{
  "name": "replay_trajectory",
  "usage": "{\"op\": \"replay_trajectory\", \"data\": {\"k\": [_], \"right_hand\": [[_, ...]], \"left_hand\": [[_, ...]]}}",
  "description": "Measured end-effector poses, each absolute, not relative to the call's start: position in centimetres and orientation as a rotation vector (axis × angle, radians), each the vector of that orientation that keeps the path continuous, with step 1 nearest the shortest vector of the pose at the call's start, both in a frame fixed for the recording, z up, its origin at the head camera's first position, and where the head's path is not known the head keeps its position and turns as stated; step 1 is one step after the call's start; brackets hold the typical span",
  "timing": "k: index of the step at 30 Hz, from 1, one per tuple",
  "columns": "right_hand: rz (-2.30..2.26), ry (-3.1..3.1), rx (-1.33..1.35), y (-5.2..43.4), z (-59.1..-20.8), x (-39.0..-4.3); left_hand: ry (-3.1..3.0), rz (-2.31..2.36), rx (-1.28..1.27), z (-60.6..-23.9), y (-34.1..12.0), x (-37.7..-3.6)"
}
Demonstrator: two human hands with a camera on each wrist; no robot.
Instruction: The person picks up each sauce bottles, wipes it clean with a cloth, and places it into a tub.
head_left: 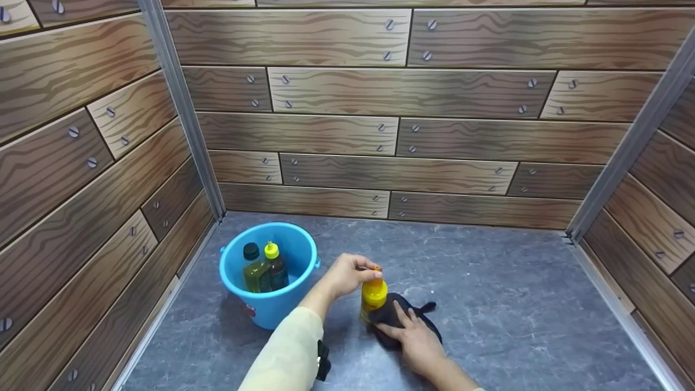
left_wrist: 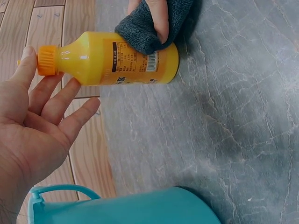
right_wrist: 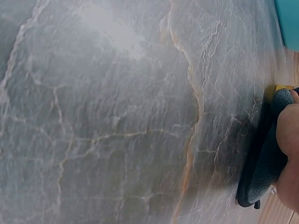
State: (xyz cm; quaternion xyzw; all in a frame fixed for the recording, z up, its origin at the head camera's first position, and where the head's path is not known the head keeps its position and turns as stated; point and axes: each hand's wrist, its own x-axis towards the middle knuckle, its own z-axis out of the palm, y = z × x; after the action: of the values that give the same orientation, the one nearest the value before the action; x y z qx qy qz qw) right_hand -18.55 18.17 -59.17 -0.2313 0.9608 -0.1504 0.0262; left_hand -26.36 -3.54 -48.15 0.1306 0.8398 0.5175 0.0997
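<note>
Head view looks down from above on the grey floor (head_left: pixel 516 304); both wrist views sit close, sharing the yellow bottle (left_wrist: pixel 126 58) and dark cloth (right_wrist: pixel 266 163).

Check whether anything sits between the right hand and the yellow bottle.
Yes: the dark cloth lies under the right hand, whose fingers press it against the yellow bottle. The left hand touches the orange cap directly.
</note>
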Motion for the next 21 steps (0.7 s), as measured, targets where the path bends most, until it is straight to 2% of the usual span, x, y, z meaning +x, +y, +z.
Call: {"op": "replay_trajectory", "data": {"k": [6,21], "right_hand": [[-0.449,2.972,-0.659,18.4,-59.1,-18.5],[-0.424,3.022,-0.241,21.9,-58.4,-18.7]], "left_hand": [[2.478,1.534,0.387,-48.3,-3.5,-26.4],[2.454,1.579,0.398,-48.3,-3.4,-26.2]]}}
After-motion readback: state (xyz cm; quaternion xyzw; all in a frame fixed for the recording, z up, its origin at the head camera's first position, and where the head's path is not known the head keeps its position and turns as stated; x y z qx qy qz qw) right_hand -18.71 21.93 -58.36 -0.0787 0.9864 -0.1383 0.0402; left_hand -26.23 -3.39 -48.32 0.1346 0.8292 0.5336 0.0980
